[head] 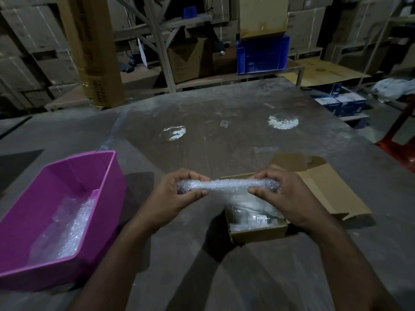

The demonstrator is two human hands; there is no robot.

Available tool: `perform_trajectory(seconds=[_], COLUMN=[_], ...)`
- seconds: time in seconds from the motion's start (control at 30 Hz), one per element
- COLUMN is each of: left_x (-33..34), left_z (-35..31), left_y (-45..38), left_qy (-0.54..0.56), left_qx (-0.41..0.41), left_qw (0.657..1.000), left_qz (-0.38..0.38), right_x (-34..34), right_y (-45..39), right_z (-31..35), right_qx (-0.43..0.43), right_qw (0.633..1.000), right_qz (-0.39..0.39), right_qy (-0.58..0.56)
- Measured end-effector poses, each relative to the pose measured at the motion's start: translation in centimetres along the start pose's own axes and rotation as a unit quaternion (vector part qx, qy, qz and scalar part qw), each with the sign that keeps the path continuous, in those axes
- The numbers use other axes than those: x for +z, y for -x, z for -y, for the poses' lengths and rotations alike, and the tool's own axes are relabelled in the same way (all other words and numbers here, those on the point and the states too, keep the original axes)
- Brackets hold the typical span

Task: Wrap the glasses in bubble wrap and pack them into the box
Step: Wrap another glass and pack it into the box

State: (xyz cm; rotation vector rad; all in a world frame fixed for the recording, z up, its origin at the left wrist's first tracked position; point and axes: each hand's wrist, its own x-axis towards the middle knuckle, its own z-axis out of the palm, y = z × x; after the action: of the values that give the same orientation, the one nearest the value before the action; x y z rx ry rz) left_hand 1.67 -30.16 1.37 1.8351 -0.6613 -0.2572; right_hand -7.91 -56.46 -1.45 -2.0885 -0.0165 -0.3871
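Left hand (179, 194) and right hand (289, 198) grip the bubble-wrapped roll (226, 184) ends, frame centre. Risk: wrap unrolls over the box (258, 230); no tape visible.

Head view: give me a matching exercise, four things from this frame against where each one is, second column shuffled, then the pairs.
Things
1. bubble-wrapped roll
2. pink bin
3. cardboard box
4. blue crate

Places
A. on the shelf beyond the table
B. on the table, under the right hand
C. held at both ends, left hand included
D. on the table, left of the hands, loose bubble wrap inside

Pairs: 1-C, 2-D, 3-B, 4-A
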Motion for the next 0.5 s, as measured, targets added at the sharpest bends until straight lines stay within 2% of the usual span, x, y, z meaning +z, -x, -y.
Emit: perform_trajectory(seconds=[0.13,0.33,0.5], left_x=[-0.3,-0.2,-0.3], left_z=[0.7,0.4,0.3], left_y=[-0.4,-0.7,-0.7], left_qy=[-0.082,-0.029,-0.026], left_qx=[0.03,0.022,0.025], left_qw=[0.996,0.999,0.999], left_qz=[-0.017,-0.006,-0.022], right_x=[-0.3,-0.7,-0.6], right_y=[-0.1,0.0,0.1], right_z=[-0.6,-0.3,0.9], right_qx=[-0.012,0.004,-0.039], right_qw=[0.998,0.999,0.994], right_qz=[0.002,0.012,0.024], right_qy=[0.062,0.033,0.102])
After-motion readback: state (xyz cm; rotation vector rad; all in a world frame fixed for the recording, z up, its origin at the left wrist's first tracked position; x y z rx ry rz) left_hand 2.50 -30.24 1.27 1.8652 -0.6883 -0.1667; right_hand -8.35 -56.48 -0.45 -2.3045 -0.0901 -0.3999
